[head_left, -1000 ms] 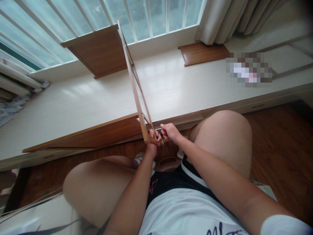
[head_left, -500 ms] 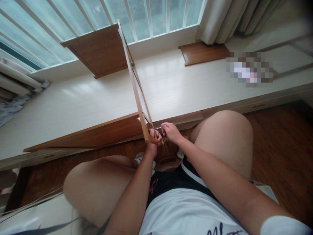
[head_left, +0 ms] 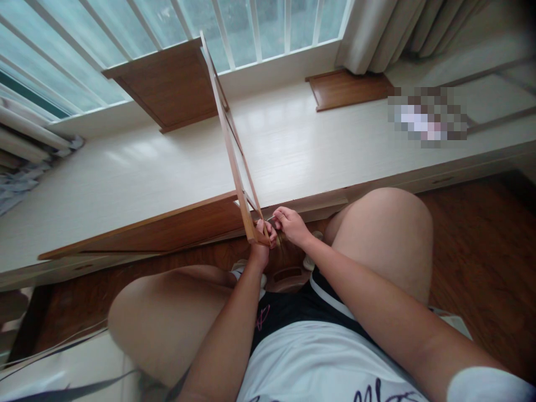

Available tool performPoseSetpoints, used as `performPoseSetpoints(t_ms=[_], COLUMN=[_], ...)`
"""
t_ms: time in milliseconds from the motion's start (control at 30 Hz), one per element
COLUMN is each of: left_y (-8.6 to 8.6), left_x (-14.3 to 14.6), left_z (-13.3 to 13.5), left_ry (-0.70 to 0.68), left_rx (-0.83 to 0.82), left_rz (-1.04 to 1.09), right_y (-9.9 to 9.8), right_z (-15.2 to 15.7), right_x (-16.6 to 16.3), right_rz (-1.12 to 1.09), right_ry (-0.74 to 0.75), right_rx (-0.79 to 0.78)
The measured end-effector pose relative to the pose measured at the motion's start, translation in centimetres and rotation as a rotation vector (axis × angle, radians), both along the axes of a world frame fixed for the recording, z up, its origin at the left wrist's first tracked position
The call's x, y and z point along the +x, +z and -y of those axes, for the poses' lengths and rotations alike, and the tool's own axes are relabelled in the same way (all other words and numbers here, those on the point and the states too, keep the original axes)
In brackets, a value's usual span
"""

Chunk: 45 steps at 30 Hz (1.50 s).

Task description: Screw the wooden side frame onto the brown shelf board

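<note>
A tall thin wooden frame (head_left: 228, 134) stands on edge, leaning from the window down to my lap. My left hand (head_left: 264, 234) is closed around its near bottom corner. My right hand (head_left: 288, 224) is pinched on a thin metal tool (head_left: 271, 218), whose tip meets that same corner; the tool is too small to name. A brown wooden panel (head_left: 167, 226) joins the frame at its base and lies along the edge of the white ledge (head_left: 167, 167).
A second brown panel (head_left: 167, 84) leans against the window bars, and a smaller brown board (head_left: 347, 88) lies by the curtain (head_left: 368, 33). My knees flank the hands. Wooden floor (head_left: 481, 245) runs to the right. A blurred patch sits on the ledge at right.
The right hand has shifted slightly left toward the frame's corner. The frame and left hand have barely moved.
</note>
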<state>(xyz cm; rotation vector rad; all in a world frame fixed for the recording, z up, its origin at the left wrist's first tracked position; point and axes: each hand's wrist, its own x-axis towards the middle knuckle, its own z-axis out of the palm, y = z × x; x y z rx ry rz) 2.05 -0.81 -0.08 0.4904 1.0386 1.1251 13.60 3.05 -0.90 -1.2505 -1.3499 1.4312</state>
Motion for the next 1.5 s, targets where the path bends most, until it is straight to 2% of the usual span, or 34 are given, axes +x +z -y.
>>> performPoseSetpoints(t_ms=[367,633,1033,1333,1500], left_y=[-0.2,-0.2,-0.5,-0.6,-0.8], left_x=[0.0,0.0,0.0,0.0,0.0], left_z=[0.1,0.1,0.0,-0.1,0.0], left_ry=[-0.005,0.001,-0.002,-0.019,-0.003], left_rx=[0.009,-0.006,0.021,0.031,0.022], left_rz=[0.003,0.053,-0.006,-0.016,-0.015], right_y=[0.2,0.0,1.3,0.4,0.1], right_z=[0.2,0.5,-0.2,-0.3,-0.3], right_x=[0.1,0.0,0.0,-0.2,-0.1], right_rz=[-0.059,-0.093,-0.117,-0.106,-0.074], right_ry=[-0.027,-0.022,0.004,-0.075,-0.031], right_rx=[-0.034,-0.155,-0.295,-0.196,-0.128])
